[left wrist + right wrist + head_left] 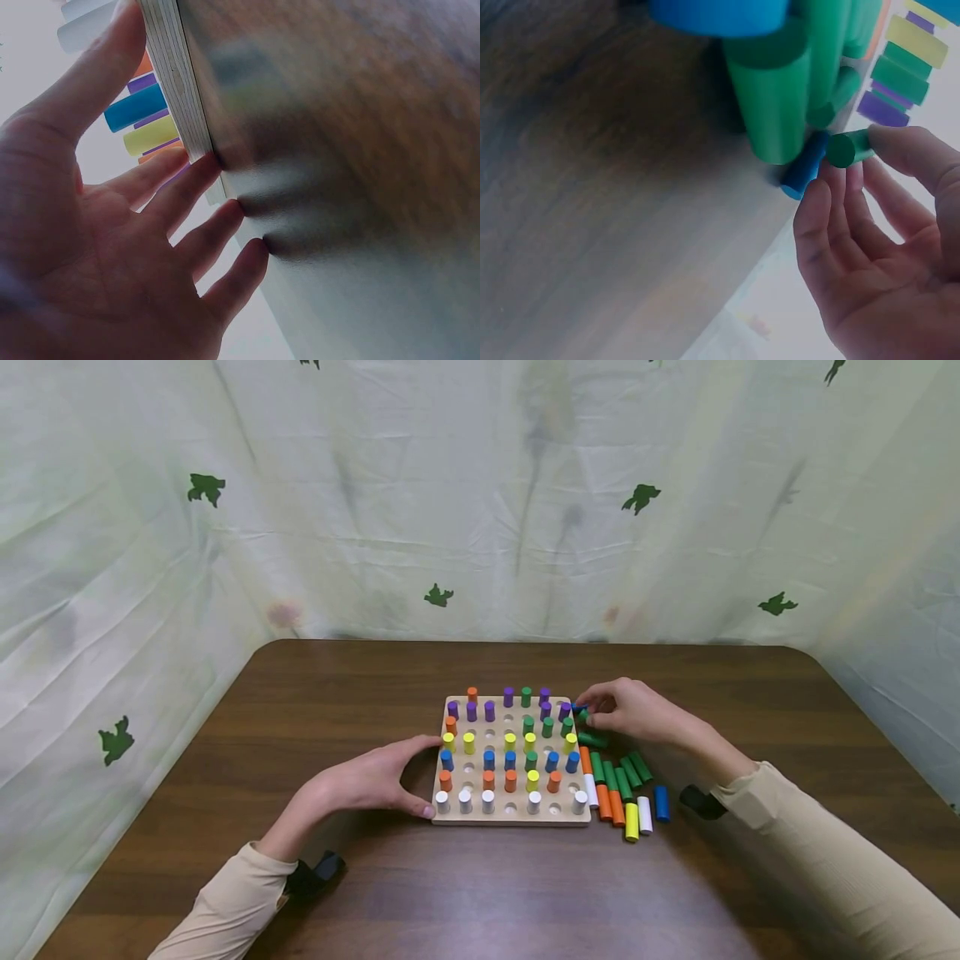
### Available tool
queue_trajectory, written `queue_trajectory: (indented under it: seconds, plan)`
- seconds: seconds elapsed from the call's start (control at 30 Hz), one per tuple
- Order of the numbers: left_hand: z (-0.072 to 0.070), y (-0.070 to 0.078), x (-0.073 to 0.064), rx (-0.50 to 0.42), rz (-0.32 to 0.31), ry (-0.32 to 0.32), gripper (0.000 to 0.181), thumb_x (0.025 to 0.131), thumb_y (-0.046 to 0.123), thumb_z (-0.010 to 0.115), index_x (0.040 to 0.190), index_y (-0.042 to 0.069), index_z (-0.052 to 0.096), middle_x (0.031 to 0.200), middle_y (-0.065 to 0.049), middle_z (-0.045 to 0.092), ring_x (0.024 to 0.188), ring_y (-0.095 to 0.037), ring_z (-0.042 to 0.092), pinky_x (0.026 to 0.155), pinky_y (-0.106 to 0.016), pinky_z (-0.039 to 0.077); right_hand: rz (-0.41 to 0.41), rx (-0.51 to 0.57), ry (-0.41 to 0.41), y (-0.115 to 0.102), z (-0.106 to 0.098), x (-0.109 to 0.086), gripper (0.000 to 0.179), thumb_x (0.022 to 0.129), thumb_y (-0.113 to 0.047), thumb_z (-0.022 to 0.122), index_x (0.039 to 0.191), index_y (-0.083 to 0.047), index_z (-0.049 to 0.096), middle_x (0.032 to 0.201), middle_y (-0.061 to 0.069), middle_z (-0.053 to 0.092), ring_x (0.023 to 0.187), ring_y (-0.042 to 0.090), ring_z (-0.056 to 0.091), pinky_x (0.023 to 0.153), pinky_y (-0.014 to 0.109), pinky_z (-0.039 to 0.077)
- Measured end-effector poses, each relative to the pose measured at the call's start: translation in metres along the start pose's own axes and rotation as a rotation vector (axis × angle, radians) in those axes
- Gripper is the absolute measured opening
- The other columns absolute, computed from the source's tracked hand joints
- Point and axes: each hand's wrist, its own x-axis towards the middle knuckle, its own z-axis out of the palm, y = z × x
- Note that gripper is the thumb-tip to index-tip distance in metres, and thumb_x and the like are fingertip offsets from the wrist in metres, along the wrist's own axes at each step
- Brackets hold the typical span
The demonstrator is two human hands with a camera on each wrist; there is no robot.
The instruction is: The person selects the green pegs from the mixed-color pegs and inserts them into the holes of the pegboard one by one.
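A light wooden pegboard [498, 816] lies on the table, with upright purple, green, yellow, blue, orange and white pegs in its holes. At its left edge, my left hand [367, 774] touches the side with thumb and index finger spread apart. In the left wrist view the other fingertips [253, 251] rest on the tabletop, fingers fairly straight. Beyond the board's far right corner, my right hand [633, 710] pinches a green peg [847, 148] between thumb and fingers. A blue peg [805, 166] lies just beside those fingers on the table.
Loose pegs lie along the board's right side: several green pegs [624, 783], orange ones [617, 808], a yellow one [632, 822], white ones [645, 816] and a blue one [662, 804]. Some board holes hold no peg. A pale curtain [480, 527] hangs behind the brown table [360, 677].
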Motion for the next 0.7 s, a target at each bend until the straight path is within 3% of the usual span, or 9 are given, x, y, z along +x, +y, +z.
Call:
queue_trajectory:
  seconds: [0.33, 0.53, 0.7]
  plan:
    - [0.000, 0.001, -0.001, -0.009, -0.006, -0.006, 0.100, 0.072, 0.045, 0.086, 0.151, 0.010, 0.034, 0.152, -0.013, 0.037, 0.137, -0.031, 0.035, 0.111, -0.054, 0.029, -0.034, 0.049, 0.072, -0.008, -0.010, -0.012, 0.022, 0.095, -0.015, 0.066, 0.117, -0.010, 0.069, 0.102, 0.002, 0.067, 0.091, 0.021, 0.060, 0.082, 0.038, 0.053]
    - [-0.001, 0.001, -0.002, -0.022, -0.015, -0.012, 0.100, 0.073, 0.045, 0.086, 0.151, 0.011, 0.034, 0.153, -0.014, 0.035, 0.138, -0.032, 0.034, 0.111, -0.056, 0.029, -0.092, 0.078, 0.147, -0.014, -0.015, -0.015, 0.021, 0.092, -0.011, 0.069, 0.113, -0.008, 0.069, 0.101, 0.002, 0.067, 0.089, 0.020, 0.061, 0.079, 0.035, 0.054]
    - [-0.001, 0.002, -0.002, -0.019, -0.011, -0.010, 0.099, 0.073, 0.045, 0.086, 0.151, 0.011, 0.034, 0.152, -0.014, 0.036, 0.137, -0.032, 0.035, 0.111, -0.055, 0.029, -0.138, 0.109, 0.155, -0.020, -0.017, -0.013, 0.021, 0.090, -0.009, 0.071, 0.111, -0.007, 0.069, 0.101, 0.002, 0.068, 0.089, 0.019, 0.062, 0.078, 0.033, 0.055]
